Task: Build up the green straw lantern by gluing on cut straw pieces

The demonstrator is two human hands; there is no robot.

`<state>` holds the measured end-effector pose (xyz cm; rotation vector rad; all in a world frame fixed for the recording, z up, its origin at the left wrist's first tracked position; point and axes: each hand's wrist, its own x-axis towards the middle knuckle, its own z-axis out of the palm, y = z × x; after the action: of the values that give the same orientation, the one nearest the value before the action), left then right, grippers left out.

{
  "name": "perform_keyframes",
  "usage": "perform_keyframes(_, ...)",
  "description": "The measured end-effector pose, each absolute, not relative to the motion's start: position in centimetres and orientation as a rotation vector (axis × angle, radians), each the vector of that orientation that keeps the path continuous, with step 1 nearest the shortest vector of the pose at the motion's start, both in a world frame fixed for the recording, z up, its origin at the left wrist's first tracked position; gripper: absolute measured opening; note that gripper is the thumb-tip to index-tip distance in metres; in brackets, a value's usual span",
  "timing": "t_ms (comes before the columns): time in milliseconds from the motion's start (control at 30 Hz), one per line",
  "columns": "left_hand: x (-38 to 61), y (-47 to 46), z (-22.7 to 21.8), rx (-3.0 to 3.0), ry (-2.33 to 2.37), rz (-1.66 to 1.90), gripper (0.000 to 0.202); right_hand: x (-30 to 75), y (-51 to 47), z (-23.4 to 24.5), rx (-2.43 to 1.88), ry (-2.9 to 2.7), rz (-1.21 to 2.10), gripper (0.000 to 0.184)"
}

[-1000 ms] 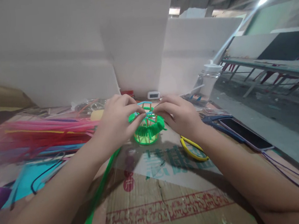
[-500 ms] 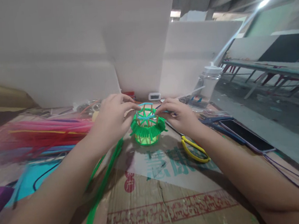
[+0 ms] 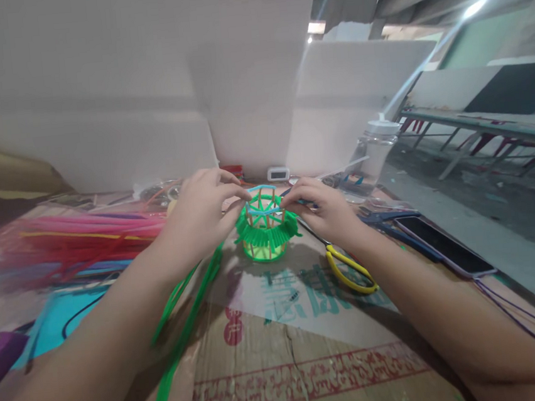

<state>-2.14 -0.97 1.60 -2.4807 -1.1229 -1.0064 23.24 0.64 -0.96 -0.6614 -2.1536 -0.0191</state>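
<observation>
A small round frame (image 3: 265,230) stands upright on the cardboard, made of thin brown sticks and green pipe cleaners with a ruffled green band round its middle. A light-blue pipe cleaner (image 3: 265,212) runs round its upper part. From the left, my left hand (image 3: 211,209) pinches the blue strip at the frame's top edge with thumb and forefinger. On the opposite side, my right hand (image 3: 318,205) has its fingertips closed on the blue strip. Just under my right hand lie yellow-handled pliers (image 3: 350,271), their jaws partly hidden.
Green pipe cleaners (image 3: 186,334) lie beside my left forearm. Pink and red pipe cleaners (image 3: 91,233) are heaped at the left, near a blue sheet (image 3: 47,322). A phone (image 3: 442,247) and a clear bottle (image 3: 378,149) are at the right. A small white device (image 3: 278,173) stands behind.
Both hands keep their places at the frame's top, with only tiny finger shifts. The whole view has moved slightly.
</observation>
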Motion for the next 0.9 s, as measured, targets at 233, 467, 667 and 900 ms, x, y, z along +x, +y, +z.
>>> perform_keyframes(233, -1.6, -1.8, 1.8, -2.511, -1.079, -0.985, 0.02, 23.3, 0.5, -0.8, -0.685, -2.181, -0.026, 0.015)
perform_keyframes(467, -1.2, -1.6, 1.4, -2.472, -1.023, -0.96, 0.024, 23.4, 0.9, -1.1, -0.674, -2.183, -0.027, 0.015)
perform_keyframes(667, -1.3, -2.3, 2.3, -2.455, -1.016, -0.924, 0.02, 23.3, 0.9, -1.1, -0.681, -2.183, -0.031, 0.015)
perform_keyframes(900, -1.1, -2.6, 2.3, -2.446, -0.972, -0.789, 0.015, 23.3, 0.7, -0.9, -0.689, -2.195, -0.022, 0.017)
